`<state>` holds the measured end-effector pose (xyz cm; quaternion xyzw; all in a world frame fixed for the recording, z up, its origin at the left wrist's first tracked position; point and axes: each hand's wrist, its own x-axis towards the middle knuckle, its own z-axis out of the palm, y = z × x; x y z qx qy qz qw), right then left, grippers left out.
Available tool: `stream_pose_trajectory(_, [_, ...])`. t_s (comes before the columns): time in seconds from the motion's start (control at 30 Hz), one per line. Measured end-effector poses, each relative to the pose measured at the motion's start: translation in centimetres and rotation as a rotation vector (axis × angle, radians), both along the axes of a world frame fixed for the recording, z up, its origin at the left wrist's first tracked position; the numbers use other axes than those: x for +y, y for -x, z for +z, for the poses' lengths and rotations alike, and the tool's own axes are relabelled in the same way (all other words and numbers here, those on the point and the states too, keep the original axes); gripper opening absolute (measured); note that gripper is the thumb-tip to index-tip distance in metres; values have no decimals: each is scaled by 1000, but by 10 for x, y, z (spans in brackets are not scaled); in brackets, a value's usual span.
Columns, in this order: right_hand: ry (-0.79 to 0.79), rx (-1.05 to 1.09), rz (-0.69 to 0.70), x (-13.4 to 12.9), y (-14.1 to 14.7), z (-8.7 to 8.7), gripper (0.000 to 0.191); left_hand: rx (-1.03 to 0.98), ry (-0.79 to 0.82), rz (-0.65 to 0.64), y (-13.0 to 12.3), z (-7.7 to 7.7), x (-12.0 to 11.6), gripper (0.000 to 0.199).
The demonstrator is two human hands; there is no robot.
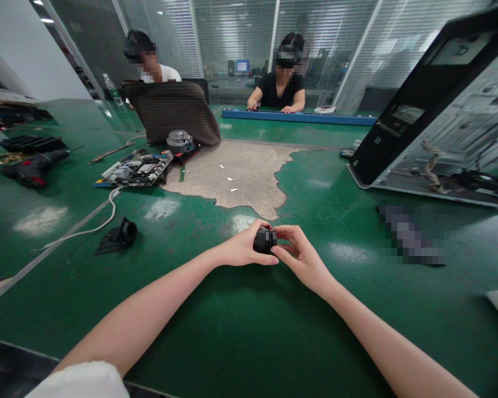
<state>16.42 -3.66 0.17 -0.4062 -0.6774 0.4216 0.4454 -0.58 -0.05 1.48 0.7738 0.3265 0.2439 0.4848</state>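
A small black cylindrical part with a ringed body sits between my two hands, above the green table. My left hand is closed round it, with the thumb along its near side. The fingertips and thumb of my right hand pinch its right end. What the part is exactly, I cannot make out. To the left, a black plastic piece with a round collar on a flat base lies on the table.
A circuit board, a round metal-topped fan or cooler and a power drill lie left. An open computer case stands right, near a blurred-out dark object. Two people sit across the green table.
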Motion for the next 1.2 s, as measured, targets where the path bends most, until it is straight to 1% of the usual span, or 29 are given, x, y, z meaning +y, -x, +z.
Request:
stream_pose_trajectory(0.1, [-27, -33, 40, -1, -2, 1, 34, 4, 3, -2, 0, 0, 1, 59])
stream_pose_trajectory(0.2, [-81, -56, 65, -2, -5, 1, 31, -1, 9, 7, 1, 0, 1, 59])
stream_pose_trajectory(0.33, [-62, -36, 91, -3, -6, 1, 30, -14, 7, 3, 0, -1, 1, 59])
stream_pose_trajectory(0.5, [-47, -12, 11, 0, -2, 1, 17, 1, -9, 12, 0, 1, 0, 61])
stream_pose_trajectory(0.57, [-45, -10, -3, 1, -1, 1, 22, -5, 6, 7, 0, 1, 0, 60])
stream_pose_trajectory(0.63, [-42, -25, 11, 0, -1, 2, 31, -8, 14, -1, 0, 1, 0, 59])
stream_pose_trajectory(0.7, [-67, -62, 23, -1, -2, 2, 35, -2, 10, 0, 0, 2, 0, 60])
stream_pose_trajectory(0.83, [-127, -103, 45, -4, -5, 1, 30, 1, 4, 13, 0, 2, 0, 59])
stream_pose_trajectory(0.97, [-97, -67, 77, -5, -5, 1, 29, -1, 10, 15, 1, 1, 0, 59])
stream_pose_trajectory(1.13, [-74, -36, 37, -3, -3, 2, 18, -9, 13, 15, 0, 1, 0, 59])
stream_pose_trajectory(1.2, [-69, -42, 20, -2, -3, 2, 19, -11, 5, 14, 0, 0, 0, 59])
